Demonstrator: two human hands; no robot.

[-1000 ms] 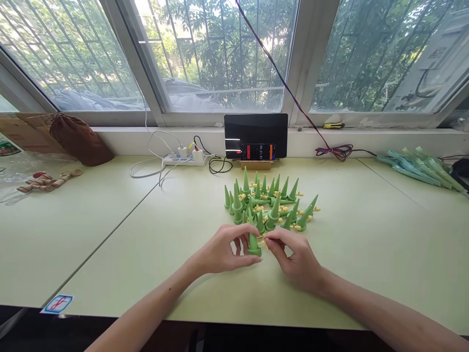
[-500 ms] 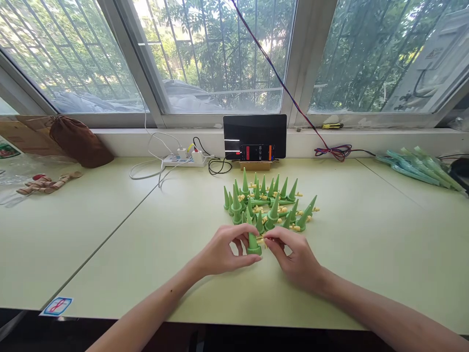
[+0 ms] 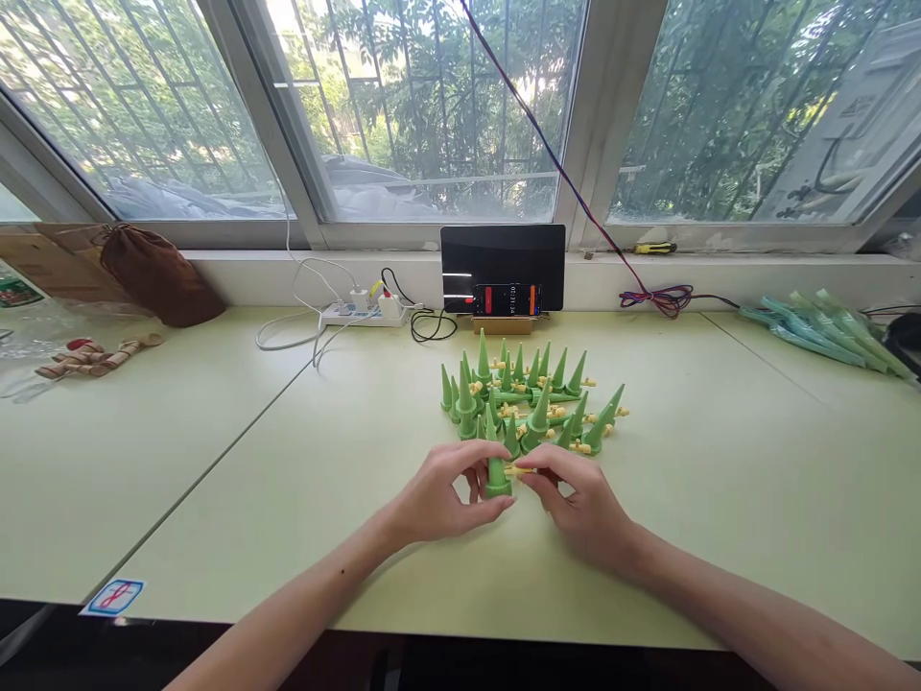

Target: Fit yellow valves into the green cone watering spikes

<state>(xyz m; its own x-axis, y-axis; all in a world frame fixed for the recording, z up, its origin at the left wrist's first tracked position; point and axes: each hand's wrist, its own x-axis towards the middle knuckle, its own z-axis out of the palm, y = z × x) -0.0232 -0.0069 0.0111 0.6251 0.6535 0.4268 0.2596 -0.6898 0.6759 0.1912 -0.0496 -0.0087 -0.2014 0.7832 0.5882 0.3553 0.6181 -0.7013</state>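
My left hand [image 3: 457,489] is closed around a green plant watering spike [image 3: 496,472], held tip up with its ridged collar at the bottom. The fingers and thumb of my right hand [image 3: 576,489] pinch a small yellow valve piece [image 3: 516,470] at the side of that spike. Whether the piece sits in the spike or only touches it, I cannot tell. Just beyond both hands stand several more green spikes [image 3: 539,413], some upright and some lying down, with yellow valves [image 3: 581,447] on them.
A phone showing a timer [image 3: 509,299] leans on a dark tablet [image 3: 504,251] at the back. Left of it are a power strip [image 3: 360,315] and cables. A brown pouch [image 3: 158,274] and wooden pieces [image 3: 93,357] lie far left; green and blue plastic packs [image 3: 827,331] lie far right.
The yellow valve piece shows more clearly between my right fingers and the spike, now lying about level. Both hands have stayed nearly in place; the view has shifted slightly.
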